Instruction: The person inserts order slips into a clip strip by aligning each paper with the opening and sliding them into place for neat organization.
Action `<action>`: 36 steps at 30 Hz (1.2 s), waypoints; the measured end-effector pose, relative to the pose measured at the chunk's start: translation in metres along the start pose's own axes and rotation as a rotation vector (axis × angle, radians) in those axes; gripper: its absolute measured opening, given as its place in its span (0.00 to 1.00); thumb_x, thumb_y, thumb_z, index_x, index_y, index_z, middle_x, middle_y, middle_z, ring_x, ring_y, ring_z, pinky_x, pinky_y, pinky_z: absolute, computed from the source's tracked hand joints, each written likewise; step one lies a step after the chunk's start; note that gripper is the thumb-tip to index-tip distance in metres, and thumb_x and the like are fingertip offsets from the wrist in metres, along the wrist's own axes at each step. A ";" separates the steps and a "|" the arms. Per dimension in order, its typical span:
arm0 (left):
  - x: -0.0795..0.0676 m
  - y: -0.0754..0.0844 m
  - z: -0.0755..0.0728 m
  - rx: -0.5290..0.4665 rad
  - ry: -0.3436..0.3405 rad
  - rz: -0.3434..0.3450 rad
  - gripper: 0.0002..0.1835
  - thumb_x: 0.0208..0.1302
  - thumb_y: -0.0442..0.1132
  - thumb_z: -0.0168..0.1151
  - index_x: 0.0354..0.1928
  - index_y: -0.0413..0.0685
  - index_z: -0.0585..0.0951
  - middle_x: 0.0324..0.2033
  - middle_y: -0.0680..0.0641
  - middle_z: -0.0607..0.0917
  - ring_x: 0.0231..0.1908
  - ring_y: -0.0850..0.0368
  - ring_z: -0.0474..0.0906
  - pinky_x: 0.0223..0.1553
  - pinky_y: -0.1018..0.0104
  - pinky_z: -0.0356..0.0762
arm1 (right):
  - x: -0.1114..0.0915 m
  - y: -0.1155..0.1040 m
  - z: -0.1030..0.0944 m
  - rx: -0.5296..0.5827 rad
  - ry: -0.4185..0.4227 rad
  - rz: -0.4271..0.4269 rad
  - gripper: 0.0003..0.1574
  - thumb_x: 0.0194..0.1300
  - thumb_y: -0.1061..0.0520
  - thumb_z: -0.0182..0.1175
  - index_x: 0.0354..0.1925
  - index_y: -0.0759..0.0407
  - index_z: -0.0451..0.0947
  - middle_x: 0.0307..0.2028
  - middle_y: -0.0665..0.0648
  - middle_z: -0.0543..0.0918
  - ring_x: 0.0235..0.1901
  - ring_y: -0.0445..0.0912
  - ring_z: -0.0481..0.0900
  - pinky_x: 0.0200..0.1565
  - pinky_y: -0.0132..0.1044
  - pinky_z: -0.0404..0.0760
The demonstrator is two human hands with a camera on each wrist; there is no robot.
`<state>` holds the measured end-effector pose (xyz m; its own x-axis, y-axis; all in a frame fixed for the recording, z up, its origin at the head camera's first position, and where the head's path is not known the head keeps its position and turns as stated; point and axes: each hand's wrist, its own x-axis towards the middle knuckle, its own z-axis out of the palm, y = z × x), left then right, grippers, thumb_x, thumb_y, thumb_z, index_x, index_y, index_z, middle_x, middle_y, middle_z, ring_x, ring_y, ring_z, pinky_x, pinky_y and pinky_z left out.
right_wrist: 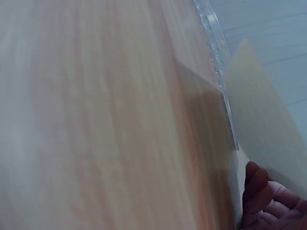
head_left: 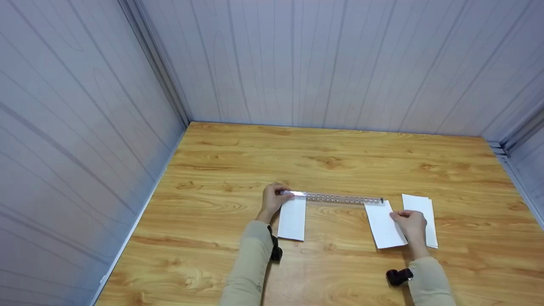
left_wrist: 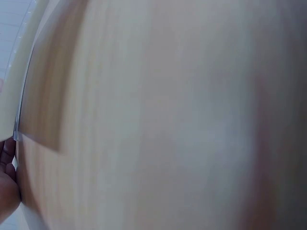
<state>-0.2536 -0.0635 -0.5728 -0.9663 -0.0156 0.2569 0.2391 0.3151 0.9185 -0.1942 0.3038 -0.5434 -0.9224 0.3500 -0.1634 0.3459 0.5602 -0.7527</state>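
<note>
Left hand [head_left: 273, 199] gripping one strip [head_left: 327, 198]; right hand [head_left: 412, 225] pinching one sheet [head_left: 382, 225]; second sheet [head_left: 292, 221] at 9 o'clock, two overlapping sheets [head_left: 418, 203] at 3

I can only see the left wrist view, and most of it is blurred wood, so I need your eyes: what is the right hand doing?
Observer: The right hand pinches the right edge of a white paper.
Operator: Is there anything past it on that side?
Observer: Yes, more white sheets, overlapping, lie just to its right.
Operator: And what else comes close to the pinched one?
Observer: The right end of the clear ruler reaches its top edge.
</note>
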 end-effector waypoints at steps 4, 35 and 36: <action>0.000 0.001 0.000 0.000 -0.003 -0.004 0.09 0.41 0.29 0.70 0.28 0.31 0.82 0.27 0.40 0.80 0.32 0.48 0.75 0.33 0.69 0.73 | -0.001 0.000 0.000 -0.007 0.005 -0.022 0.21 0.54 0.56 0.60 0.37 0.76 0.76 0.28 0.63 0.81 0.34 0.55 0.75 0.35 0.41 0.70; 0.000 0.001 0.001 0.002 -0.005 -0.002 0.09 0.42 0.29 0.70 0.28 0.31 0.82 0.27 0.40 0.80 0.32 0.48 0.75 0.33 0.69 0.72 | -0.003 -0.011 0.006 0.015 -0.080 -0.005 0.22 0.53 0.55 0.61 0.37 0.76 0.76 0.28 0.62 0.80 0.32 0.52 0.75 0.30 0.35 0.72; 0.000 0.001 0.001 -0.005 -0.006 -0.004 0.09 0.42 0.29 0.70 0.28 0.31 0.82 0.27 0.39 0.80 0.32 0.47 0.75 0.33 0.68 0.72 | -0.003 -0.011 0.006 0.017 -0.079 -0.009 0.22 0.52 0.56 0.61 0.36 0.76 0.76 0.28 0.62 0.80 0.32 0.52 0.75 0.31 0.36 0.72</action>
<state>-0.2536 -0.0622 -0.5720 -0.9679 -0.0113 0.2512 0.2354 0.3106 0.9209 -0.1965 0.2917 -0.5383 -0.9365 0.2839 -0.2060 0.3350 0.5499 -0.7651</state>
